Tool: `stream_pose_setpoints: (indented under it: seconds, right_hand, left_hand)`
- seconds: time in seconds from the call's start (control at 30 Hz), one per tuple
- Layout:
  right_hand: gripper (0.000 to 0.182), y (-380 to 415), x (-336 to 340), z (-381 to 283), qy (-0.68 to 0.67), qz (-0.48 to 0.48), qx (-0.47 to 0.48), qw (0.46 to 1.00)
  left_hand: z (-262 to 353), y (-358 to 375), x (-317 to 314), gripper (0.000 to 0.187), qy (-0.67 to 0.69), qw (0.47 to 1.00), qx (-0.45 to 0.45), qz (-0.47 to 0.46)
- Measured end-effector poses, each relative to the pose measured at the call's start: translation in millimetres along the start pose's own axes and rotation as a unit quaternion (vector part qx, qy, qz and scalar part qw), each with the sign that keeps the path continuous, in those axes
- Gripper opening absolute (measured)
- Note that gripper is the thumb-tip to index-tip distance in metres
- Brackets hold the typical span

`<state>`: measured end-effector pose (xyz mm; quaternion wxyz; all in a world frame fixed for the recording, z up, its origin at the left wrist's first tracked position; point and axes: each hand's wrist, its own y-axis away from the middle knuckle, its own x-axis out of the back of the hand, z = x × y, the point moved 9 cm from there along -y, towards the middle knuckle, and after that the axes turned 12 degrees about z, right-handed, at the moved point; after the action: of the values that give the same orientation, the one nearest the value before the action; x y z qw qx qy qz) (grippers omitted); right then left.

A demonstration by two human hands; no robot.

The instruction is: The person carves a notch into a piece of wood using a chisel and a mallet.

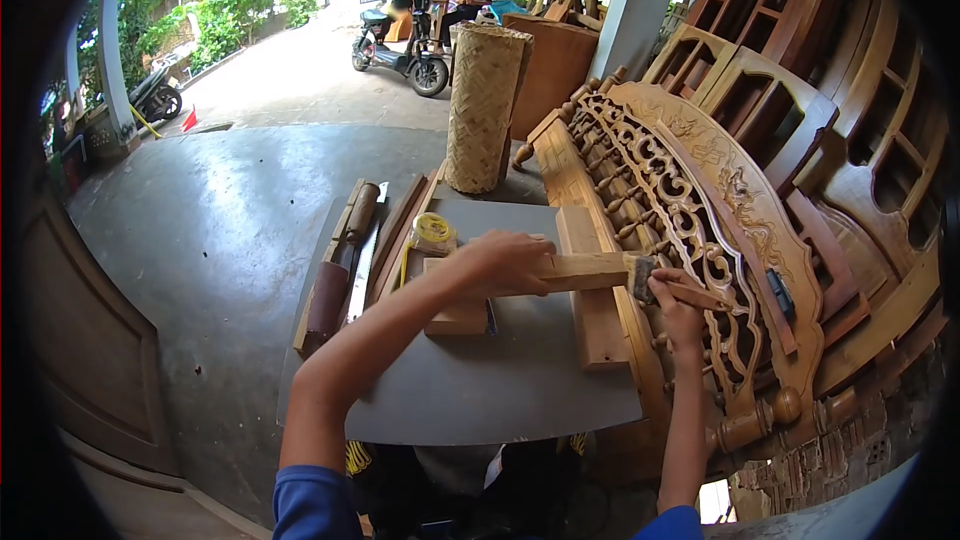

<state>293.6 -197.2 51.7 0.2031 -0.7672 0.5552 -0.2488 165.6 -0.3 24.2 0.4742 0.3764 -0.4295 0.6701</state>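
While the left hand [518,262] grips the wooden bar [588,272] over the counter [500,390], it should keep it steady; at the bar's right end, the right hand [679,314] grasps a wooden-handled tool [703,296], its grey head [642,281] better kept square to the bar.

Holds a wooden bar [588,266] with the left hand [510,260] — grips a brush [642,281] at the bar's end with the right hand [678,312] — above a gray tabletop [480,395].

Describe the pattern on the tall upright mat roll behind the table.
The mat roll has a tan, slanting woven pattern, seen in the head view.
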Motion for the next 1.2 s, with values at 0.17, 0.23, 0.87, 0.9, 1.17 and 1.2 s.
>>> stream_pose_setpoints:
  seconds: [0.17, 0.23, 0.87, 0.9, 1.17, 1.2]
  right_hand:
    - [0.015, 13, 1, 1, -0.02, -0.008, -0.045, 0.999]
    - [0.016, 13, 7, -4, -0.018, -0.007, -0.05, 0.999]
    - [0.016, -5, -55, -282, -0.21, -0.032, 0.398, 0.893]
    - [0.016, -8, -59, -301, -0.192, -0.029, 0.452, 0.871]
    - [0.019, 46, -127, -242, -0.054, -0.257, 0.526, 0.809]
    - [0.019, 65, -133, -211, 0.0, -0.278, 0.539, 0.795]
  left_hand:
    - [30, -19, -21, 0.067, -0.139, 0.98, 0.004, 0.142]
    - [27, -18, -12, 0.059, -0.079, 0.988, 0.006, 0.13]
    - [-14, 39, 145, 0.068, 0.572, 0.767, 0.017, 0.292]
    - [-14, 39, 146, 0.074, 0.551, 0.777, 0.016, 0.304]
    - [-25, 30, 138, 0.087, 0.628, 0.727, 0.021, 0.277]
    - [-28, 30, 137, 0.087, 0.644, 0.711, 0.033, 0.279]
